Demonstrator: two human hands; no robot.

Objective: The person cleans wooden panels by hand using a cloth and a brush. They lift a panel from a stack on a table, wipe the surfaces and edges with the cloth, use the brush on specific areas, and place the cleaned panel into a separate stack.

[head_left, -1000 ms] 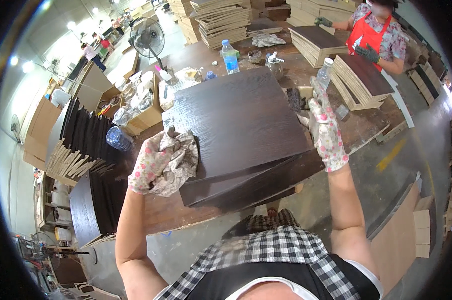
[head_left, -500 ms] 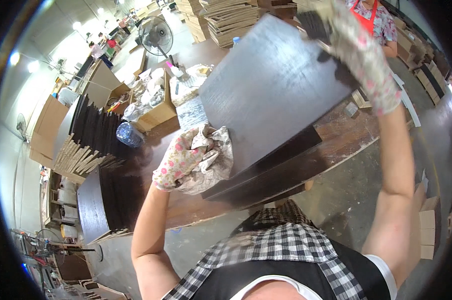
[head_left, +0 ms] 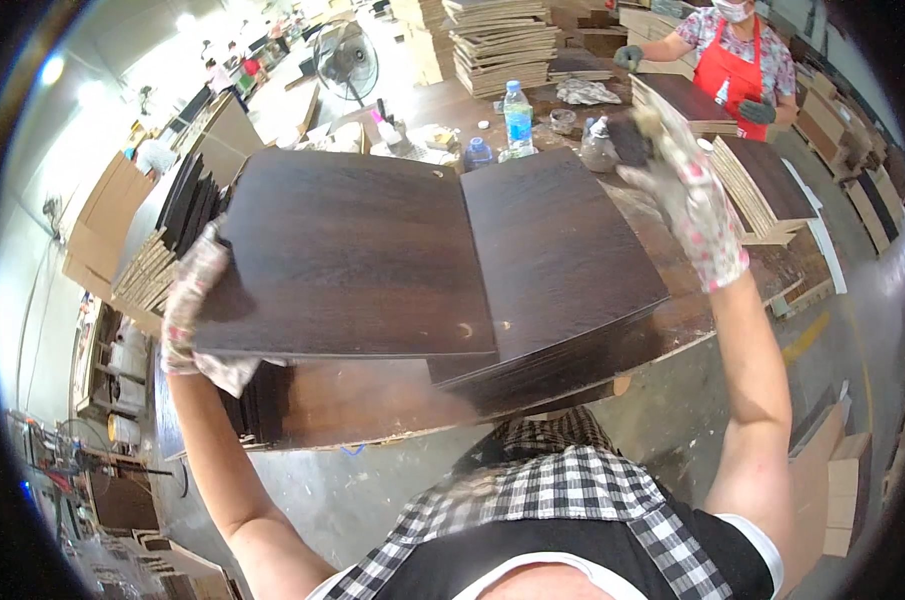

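Note:
My left hand (head_left: 194, 300), in a flowered glove, grips the left edge of a dark brown wood-grain board (head_left: 347, 255). A crumpled whitish rag (head_left: 230, 372) hangs beneath that hand, pinched along with the board. The board's right side overlaps or abuts a stack of similar dark panels (head_left: 567, 250); which of the two is unclear. My right hand (head_left: 694, 205), gloved the same way, is raised above the right side of the table, away from the board. Its fingers are closed round a dark-bristled brush (head_left: 629, 140), blurred by motion.
Bottles, among them a clear one with blue liquid (head_left: 517, 120), stand behind the boards. Further panel stacks (head_left: 757, 190) lie to the right. Across the table is a person in a red apron (head_left: 729, 75). A fan (head_left: 346, 62) and dark panels (head_left: 187, 210) are at the left.
The board has swung from a tilt over the stack to the left, and my left hand has moved out to its left edge. My right hand has come lower with the brush.

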